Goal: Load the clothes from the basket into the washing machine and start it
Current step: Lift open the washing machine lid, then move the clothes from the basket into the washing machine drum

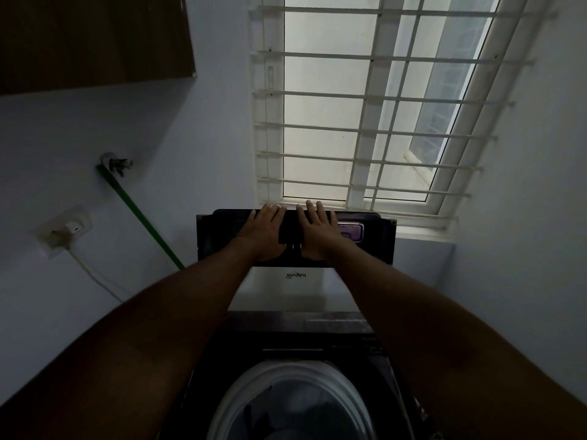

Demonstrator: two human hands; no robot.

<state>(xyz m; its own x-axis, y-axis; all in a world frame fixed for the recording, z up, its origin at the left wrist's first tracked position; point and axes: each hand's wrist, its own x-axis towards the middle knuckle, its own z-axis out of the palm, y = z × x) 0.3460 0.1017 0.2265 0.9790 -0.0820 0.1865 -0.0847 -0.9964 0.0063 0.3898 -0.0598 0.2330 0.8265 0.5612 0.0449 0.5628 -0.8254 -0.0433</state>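
A dark top-loading washing machine (pixel 374 350) stands below me with its lid (pixel 219 239) raised upright against the window. My left hand (pixel 266 233) and my right hand (pixel 317 233) lie flat side by side on the lid, fingertips reaching over its top edge. The round white drum rim (pixel 292 376) is open beneath my arms, and dim clothes (pixel 286 414) lie inside it. The basket is out of view.
A barred white window (pixel 365 106) fills the wall behind the lid. On the left wall are a tap with a green hose (pixel 143 217), a socket with a white plug and cable (pixel 63 231), and a dark cabinet (pixel 95 39) above.
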